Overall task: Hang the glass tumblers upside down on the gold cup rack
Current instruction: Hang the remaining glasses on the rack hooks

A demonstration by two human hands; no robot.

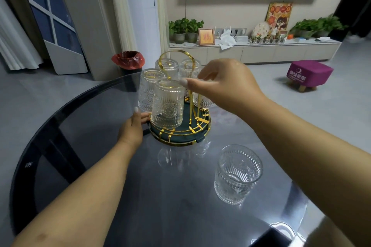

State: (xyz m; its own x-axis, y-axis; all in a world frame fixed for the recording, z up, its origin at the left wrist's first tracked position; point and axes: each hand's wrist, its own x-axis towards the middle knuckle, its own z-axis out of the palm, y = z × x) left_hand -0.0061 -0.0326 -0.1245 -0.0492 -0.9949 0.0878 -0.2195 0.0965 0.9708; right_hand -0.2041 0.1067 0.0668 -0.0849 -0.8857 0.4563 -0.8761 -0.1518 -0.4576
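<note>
Head view: left hand [131, 129] flat against round gold cup rack [181, 126] — right hand [222, 84] pinching a ribbed tumbler [201, 94].

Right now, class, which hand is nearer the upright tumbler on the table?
Right. The right hand is up at the rack, beyond the upright tumbler; the left hand rests at the rack's base, farther left.

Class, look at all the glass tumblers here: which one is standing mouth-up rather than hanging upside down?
The tumbler standing alone on the table, nearest the camera on the right. Its open mouth faces up, while the others hang inverted on the gold rack.
</note>
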